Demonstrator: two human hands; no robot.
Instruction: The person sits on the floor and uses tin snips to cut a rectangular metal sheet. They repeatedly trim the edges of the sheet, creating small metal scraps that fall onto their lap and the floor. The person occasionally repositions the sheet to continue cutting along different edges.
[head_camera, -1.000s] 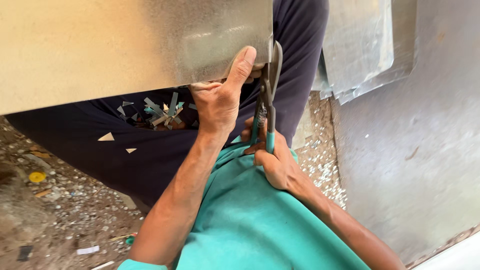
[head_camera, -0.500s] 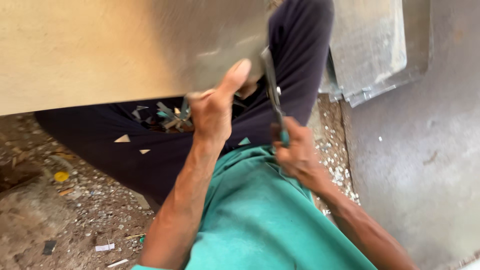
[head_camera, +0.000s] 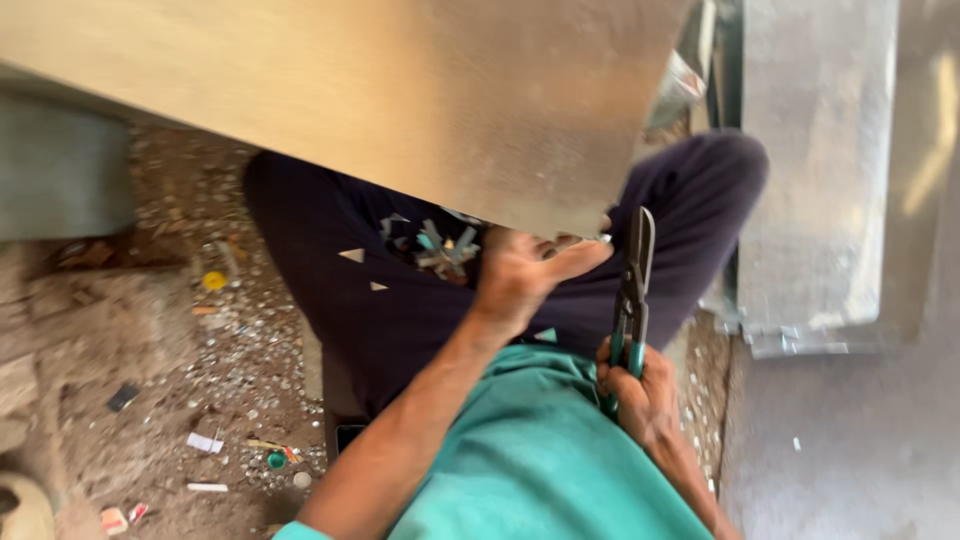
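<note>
The metal sheet (head_camera: 400, 100) edge is gripped by the left hand (head_camera: 525, 275); green-handled tin snips (head_camera: 632, 290) are clasped in the right hand (head_camera: 640, 395).

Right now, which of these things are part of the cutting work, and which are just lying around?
In use:
- large flat grey metal sheet, gripped at its lower edge by the left hand
- green-handled metal snips, held in the right hand

Lying about:
- stacked grey metal sheets on the right
- small scraps and litter on the dirt ground
</note>
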